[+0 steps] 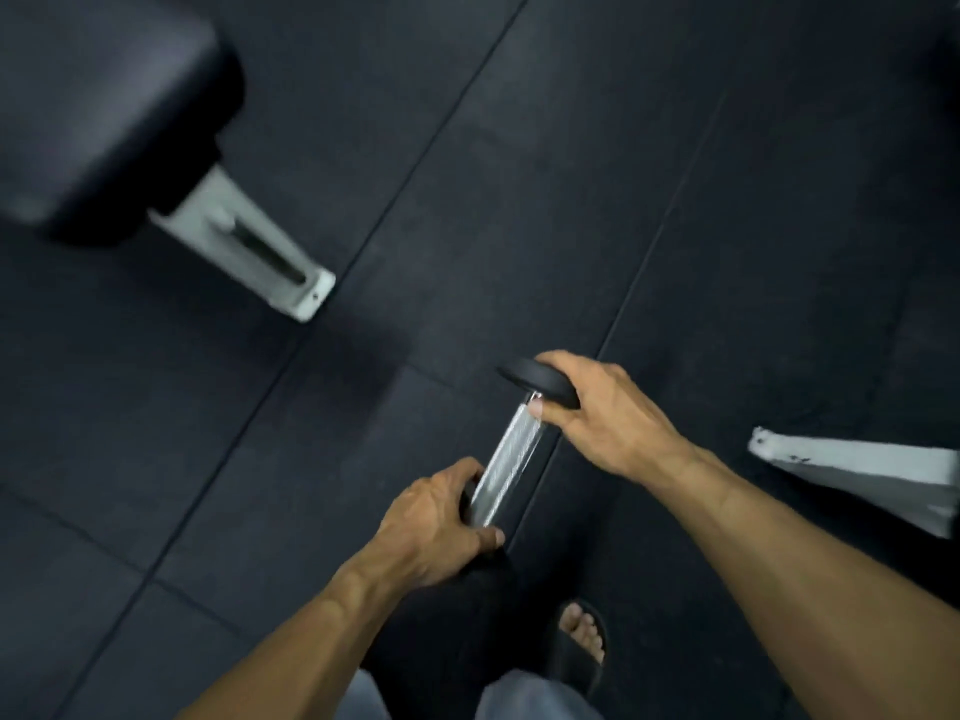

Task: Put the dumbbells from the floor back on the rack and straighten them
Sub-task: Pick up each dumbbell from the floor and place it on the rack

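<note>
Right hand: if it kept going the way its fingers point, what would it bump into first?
The right hand is already gripping the dumbbell by its far head. Its fingers point up-left, so beyond that comes probably just dark floor; depth is hard to judge.

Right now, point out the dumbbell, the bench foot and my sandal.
dumbbell (511,462), head view, on its knurled handle
bench foot (306,293), head view, on its white end
sandal (579,654), head view, on its strap

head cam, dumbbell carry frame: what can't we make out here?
- Rack: not in the head view, so the target spot is unknown.
- Dumbbell near head: hidden under the left hand.
- Far head: partly covered by the right hand; no weight marking readable.
- Bench pad: motion-blurred, cut off by the left edge.
- White frame foot: cut off by the right edge.
</note>
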The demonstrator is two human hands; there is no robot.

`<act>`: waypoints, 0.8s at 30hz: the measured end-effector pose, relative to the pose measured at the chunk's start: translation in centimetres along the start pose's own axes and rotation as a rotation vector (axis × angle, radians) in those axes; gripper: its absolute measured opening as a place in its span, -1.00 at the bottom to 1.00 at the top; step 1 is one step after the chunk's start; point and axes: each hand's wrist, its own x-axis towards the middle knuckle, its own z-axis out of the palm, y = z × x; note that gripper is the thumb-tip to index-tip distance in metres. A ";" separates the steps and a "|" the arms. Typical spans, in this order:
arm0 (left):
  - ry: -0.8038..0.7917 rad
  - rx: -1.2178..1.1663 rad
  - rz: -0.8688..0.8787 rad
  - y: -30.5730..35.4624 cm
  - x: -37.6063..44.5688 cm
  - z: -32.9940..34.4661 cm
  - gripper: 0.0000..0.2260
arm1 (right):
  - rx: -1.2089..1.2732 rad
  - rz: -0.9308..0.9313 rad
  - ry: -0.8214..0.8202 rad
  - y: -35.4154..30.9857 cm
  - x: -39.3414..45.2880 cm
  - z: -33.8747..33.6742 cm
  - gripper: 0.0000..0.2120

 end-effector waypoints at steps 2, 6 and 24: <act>0.001 0.109 0.064 5.2 -1.9 -3.2 -0.68 | 0.022 0.004 0.067 -1.5 -2.5 -5.1 -0.71; 0.008 0.295 0.173 15.8 -5.4 -9.0 -0.67 | 0.045 -0.005 0.190 -4.7 -7.2 -15.7 -0.73; 0.064 0.603 0.548 51.5 -7.7 -22.0 -0.62 | 0.036 0.039 0.631 -8.5 -16.8 -49.9 -0.71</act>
